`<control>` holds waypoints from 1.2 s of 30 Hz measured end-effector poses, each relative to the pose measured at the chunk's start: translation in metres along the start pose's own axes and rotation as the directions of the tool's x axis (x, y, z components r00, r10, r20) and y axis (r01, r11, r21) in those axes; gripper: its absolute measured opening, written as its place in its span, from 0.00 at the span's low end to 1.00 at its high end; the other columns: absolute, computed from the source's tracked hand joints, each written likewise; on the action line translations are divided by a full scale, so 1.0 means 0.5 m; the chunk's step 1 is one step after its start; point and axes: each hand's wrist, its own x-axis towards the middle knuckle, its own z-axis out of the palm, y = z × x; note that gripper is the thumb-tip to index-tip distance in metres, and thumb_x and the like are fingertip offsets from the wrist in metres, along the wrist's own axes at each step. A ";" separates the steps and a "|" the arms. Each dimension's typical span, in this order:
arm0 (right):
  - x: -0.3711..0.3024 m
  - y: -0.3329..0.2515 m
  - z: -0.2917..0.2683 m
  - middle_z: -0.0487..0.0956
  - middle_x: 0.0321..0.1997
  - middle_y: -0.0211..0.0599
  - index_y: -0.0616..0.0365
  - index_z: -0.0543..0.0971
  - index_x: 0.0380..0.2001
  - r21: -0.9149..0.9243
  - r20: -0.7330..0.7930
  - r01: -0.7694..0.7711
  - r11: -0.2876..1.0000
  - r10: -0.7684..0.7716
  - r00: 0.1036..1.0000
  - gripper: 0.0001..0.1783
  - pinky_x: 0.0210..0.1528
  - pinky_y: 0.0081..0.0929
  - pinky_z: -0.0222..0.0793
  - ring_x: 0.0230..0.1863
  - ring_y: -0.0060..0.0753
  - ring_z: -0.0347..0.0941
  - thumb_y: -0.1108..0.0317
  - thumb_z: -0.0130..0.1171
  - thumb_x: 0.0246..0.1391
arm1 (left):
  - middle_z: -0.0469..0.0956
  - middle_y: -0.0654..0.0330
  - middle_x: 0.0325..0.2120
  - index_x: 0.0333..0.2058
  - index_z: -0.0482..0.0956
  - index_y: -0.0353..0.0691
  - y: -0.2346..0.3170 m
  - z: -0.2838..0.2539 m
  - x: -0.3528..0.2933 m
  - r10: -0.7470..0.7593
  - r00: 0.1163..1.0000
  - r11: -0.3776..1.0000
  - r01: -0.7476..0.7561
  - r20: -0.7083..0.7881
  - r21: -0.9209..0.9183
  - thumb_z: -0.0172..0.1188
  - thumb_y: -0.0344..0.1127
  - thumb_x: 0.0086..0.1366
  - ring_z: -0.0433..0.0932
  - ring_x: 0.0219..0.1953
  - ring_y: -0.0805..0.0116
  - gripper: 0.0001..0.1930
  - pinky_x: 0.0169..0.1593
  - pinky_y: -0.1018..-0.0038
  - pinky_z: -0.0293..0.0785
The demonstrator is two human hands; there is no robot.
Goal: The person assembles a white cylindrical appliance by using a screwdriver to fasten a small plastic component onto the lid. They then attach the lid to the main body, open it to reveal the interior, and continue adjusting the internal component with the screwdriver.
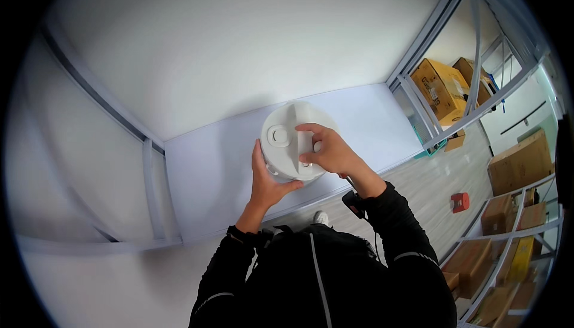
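White round container (286, 158), one, standing on a pale tabletop (371, 119), near the tabletop's front edge; seen from above, its top fitted with a round cap (278, 136) at the left and a raised ridge (302, 115) running from the far rim toward the near one. Left hand (267, 186): gripping the container low on its left side, fingers up along the curved wall, thumb stretched along the near side. Right hand (335, 150): over the right half of the top, index finger and thumb bent and set apart from each other, their tips at the ridge; whether they pinch anything cannot be told, the remaining fingers being partly hidden. Sleeves, black, on both forearms; a small dark device (354, 204) at the right wrist, with a cord hanging from it. Person's top, black, with a pale line (319, 280) down the front; one light shoe (321, 217) visible below the tabletop's edge. Surroundings: white wall panel (239, 41) behind the tabletop, grey metal framing (427, 29) at either side. Beyond the right-hand frame, a yellow-brown carton (441, 92) with dark printing; farther right, a large brown box (521, 162); on the grey wood-patterned floor (412, 190), a small red object (460, 202), kind unclear; at lower right, a storage rack (507, 238) holding brown boxes and a yellow one (524, 256).
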 end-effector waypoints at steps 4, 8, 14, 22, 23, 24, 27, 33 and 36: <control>0.010 0.019 0.000 0.82 0.37 0.38 0.49 0.79 0.69 -0.003 0.001 0.043 0.999 -0.043 0.999 0.40 0.26 0.31 0.73 0.29 0.28 0.77 0.73 0.75 0.51 | 0.55 0.39 0.75 0.80 0.39 0.32 0.004 -0.005 0.002 -0.004 1.000 0.999 0.003 0.008 0.035 0.93 0.51 0.36 0.59 0.77 0.39 0.83 0.77 0.48 0.61; 0.029 0.049 -0.003 0.82 0.36 0.38 0.50 0.78 0.71 -0.073 -0.002 0.124 0.990 -0.125 0.992 0.42 0.27 0.32 0.74 0.30 0.28 0.77 0.73 0.76 0.51 | 0.55 0.39 0.75 0.80 0.40 0.32 0.007 -0.004 0.000 0.017 1.000 0.998 -0.017 0.000 0.060 0.93 0.51 0.35 0.58 0.77 0.40 0.83 0.77 0.48 0.61; 0.020 -0.009 -0.016 0.80 0.40 0.38 0.57 0.80 0.68 0.032 0.018 -0.005 0.999 0.005 1.000 0.40 0.39 0.29 0.75 0.36 0.30 0.76 0.75 0.77 0.48 | 0.54 0.39 0.76 0.80 0.40 0.32 0.008 -0.004 0.005 0.006 1.000 0.997 -0.006 -0.010 0.081 0.93 0.53 0.35 0.59 0.77 0.39 0.84 0.76 0.48 0.63; 0.037 -0.025 -0.048 0.85 0.37 0.42 0.59 0.77 0.72 0.004 0.052 -0.032 0.999 0.031 0.998 0.43 0.25 0.26 0.72 0.23 0.25 0.75 0.73 0.76 0.49 | 0.52 0.38 0.77 0.80 0.41 0.32 0.013 0.000 0.009 0.021 1.000 0.991 -0.019 -0.016 0.134 0.92 0.57 0.36 0.58 0.77 0.37 0.83 0.76 0.47 0.63; 0.047 -0.007 -0.053 0.85 0.37 0.41 0.59 0.77 0.72 -0.002 0.051 -0.010 1.000 0.010 0.999 0.43 0.26 0.25 0.72 0.22 0.25 0.74 0.73 0.76 0.49 | 0.52 0.37 0.77 0.80 0.41 0.33 0.010 0.001 0.009 0.032 0.999 0.987 -0.029 -0.014 0.158 0.92 0.58 0.36 0.57 0.78 0.36 0.83 0.76 0.46 0.62; 0.055 -0.003 -0.055 0.85 0.36 0.40 0.60 0.77 0.72 -0.009 0.053 0.015 1.000 -0.014 0.998 0.43 0.27 0.25 0.72 0.22 0.24 0.73 0.72 0.76 0.49 | 0.51 0.36 0.78 0.80 0.42 0.33 0.008 0.001 0.010 0.043 0.999 0.982 -0.040 -0.016 0.182 0.92 0.58 0.36 0.56 0.78 0.35 0.83 0.77 0.45 0.62; 0.066 -0.010 -0.066 0.85 0.33 0.38 0.60 0.78 0.71 -0.029 0.060 -0.007 1.000 0.009 0.998 0.43 0.30 0.24 0.71 0.22 0.22 0.72 0.72 0.77 0.50 | 0.51 0.34 0.78 0.79 0.45 0.35 0.003 0.001 0.008 0.079 0.997 0.971 -0.071 -0.025 0.230 0.92 0.59 0.36 0.53 0.79 0.33 0.81 0.77 0.44 0.60; 0.070 -0.063 -0.097 0.85 0.33 0.39 0.65 0.76 0.71 -0.037 0.132 -0.070 0.997 0.075 0.988 0.42 0.32 0.25 0.73 0.24 0.24 0.74 0.70 0.77 0.52 | 0.55 0.31 0.76 0.76 0.53 0.39 0.000 -0.001 0.008 0.162 0.985 0.955 -0.144 -0.051 0.258 0.91 0.57 0.37 0.53 0.79 0.30 0.73 0.76 0.42 0.61; 0.083 -0.065 -0.112 0.85 0.33 0.38 0.66 0.76 0.71 -0.005 0.133 -0.055 0.998 0.055 0.990 0.43 0.28 0.23 0.71 0.22 0.20 0.73 0.68 0.79 0.52 | 0.56 0.30 0.76 0.74 0.56 0.40 0.000 -0.002 0.008 0.190 0.980 0.959 -0.173 -0.056 0.226 0.90 0.55 0.43 0.54 0.79 0.29 0.66 0.76 0.42 0.61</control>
